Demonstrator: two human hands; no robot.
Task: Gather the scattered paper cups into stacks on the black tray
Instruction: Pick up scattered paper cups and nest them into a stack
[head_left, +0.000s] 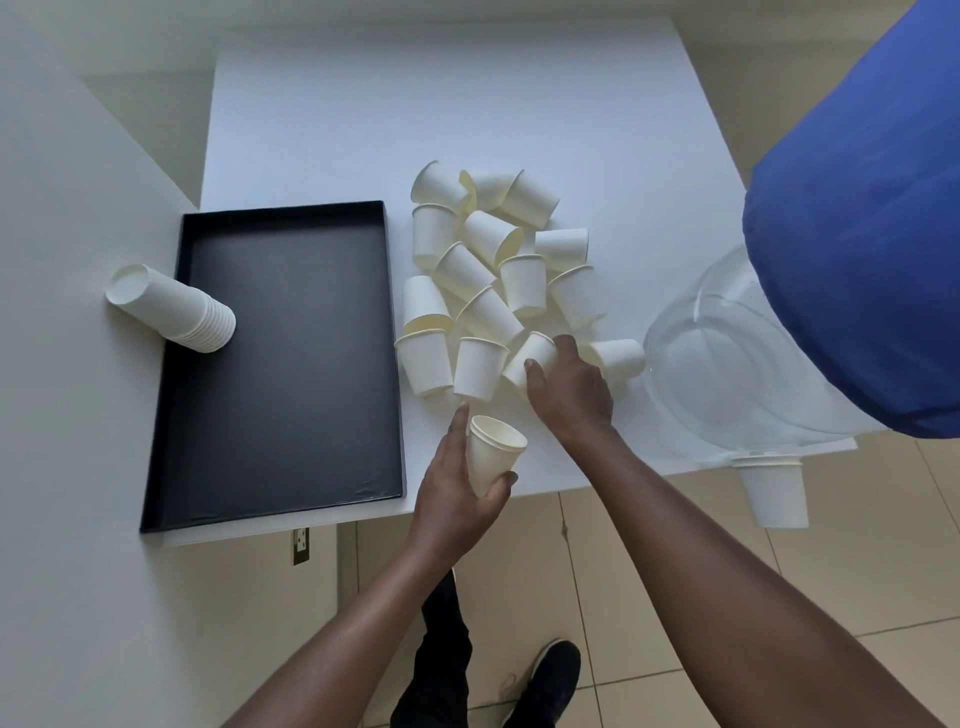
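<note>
We see the left hand (457, 493) in a firm grip on one paper cup (492, 453), mouth up, just above the worktop (322, 119) edge. The right hand (569, 387) seems closed around a tipped cup (530, 358) in the scattered pile (488, 270). A lying stack (174, 309) overhangs the black tray (291, 364), which holds nothing else.

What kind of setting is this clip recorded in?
Probably an office or break room: a plain white table, a tiled floor with a wall outlet, and what looks like a water dispenser bottle.
</note>
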